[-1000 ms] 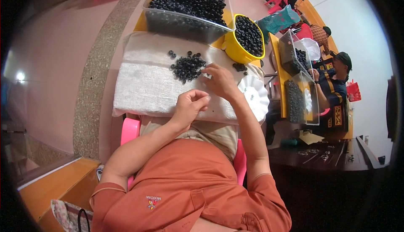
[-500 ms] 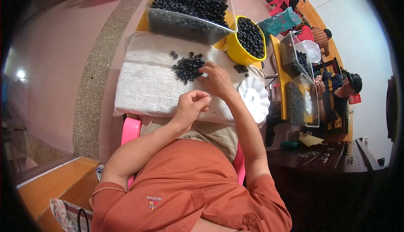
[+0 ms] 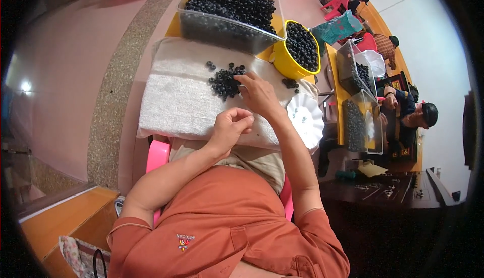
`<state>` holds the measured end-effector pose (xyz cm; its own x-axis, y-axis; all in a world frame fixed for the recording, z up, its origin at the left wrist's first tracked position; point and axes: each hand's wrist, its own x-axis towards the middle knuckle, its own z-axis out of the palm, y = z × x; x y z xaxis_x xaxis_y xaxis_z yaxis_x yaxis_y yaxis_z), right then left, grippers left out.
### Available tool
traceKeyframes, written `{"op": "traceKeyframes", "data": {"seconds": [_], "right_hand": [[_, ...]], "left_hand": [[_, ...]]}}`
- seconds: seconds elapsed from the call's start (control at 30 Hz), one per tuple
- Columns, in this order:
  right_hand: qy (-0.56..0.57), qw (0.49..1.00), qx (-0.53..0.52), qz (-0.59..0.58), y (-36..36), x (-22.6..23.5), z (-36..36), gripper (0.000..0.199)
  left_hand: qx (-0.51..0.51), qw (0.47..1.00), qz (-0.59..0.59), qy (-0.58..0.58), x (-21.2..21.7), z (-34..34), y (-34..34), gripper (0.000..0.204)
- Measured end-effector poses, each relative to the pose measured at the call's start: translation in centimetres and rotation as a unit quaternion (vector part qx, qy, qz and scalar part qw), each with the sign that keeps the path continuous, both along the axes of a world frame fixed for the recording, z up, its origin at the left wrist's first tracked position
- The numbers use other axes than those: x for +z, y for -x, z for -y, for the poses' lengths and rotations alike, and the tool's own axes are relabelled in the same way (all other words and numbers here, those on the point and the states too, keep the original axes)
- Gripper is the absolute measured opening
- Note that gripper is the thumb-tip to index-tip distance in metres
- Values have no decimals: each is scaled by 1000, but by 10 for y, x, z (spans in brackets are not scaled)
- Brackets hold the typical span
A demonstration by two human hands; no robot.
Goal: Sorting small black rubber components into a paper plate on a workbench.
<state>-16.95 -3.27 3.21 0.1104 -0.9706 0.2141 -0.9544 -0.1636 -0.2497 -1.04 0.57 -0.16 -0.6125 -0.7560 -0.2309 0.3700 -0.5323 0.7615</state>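
Note:
A loose pile of small black ring-shaped pieces (image 3: 224, 84) lies on a white cloth (image 3: 174, 104) before me. My right hand (image 3: 259, 97) reaches over the pile's right side, its fingertips touching the pieces and its fingers a little apart. Nearer to my body, my left hand (image 3: 232, 127) hovers above the cloth with thumb and forefinger pinched together. Whatever sits in that pinch is too small or hidden to make out. Right of my right forearm lies a white scalloped plate (image 3: 310, 129) bearing a few tiny greenish bits.
Behind the cloth stands a clear plastic bin (image 3: 217, 33) full of black pieces, beside a yellow bucket (image 3: 287, 63) of the same. A small cluster (image 3: 290, 83) lies near the bucket. On the right, a co-worker (image 3: 403, 121) sits by more clear bins (image 3: 360, 126).
My right hand has shifted slightly left, further onto the pile. My left hand keeps its pinch in nearly the same place. The co-worker on the right has moved a little.

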Motion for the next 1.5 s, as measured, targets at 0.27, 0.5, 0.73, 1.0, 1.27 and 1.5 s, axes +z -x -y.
{"op": "traceKeyframes", "data": {"seconds": [0.27,0.5,0.73,1.0,1.27,1.5], "right_hand": [[-23,1000,-17,13,-6,10,1,29],[-35,999,8,29,-4,4,4,27],[-18,999,-13,44,-5,4,1,21],[73,987,16,142,8,-2,-20,27],[-30,914,-20,405,-7,4,-65,14],[10,845,38,533,0,-10,-74,14]], "left_hand": [[-1,1000,0,-4,-2,1,-1,8],[-2,1000,6,-12,0,0,-1,8],[-1,1000,8,-9,1,0,-2,9],[13,999,6,-33,0,2,0,8],[43,989,-97,-101,-1,6,-2,12],[23,990,-113,-79,-2,5,-1,11]]}}
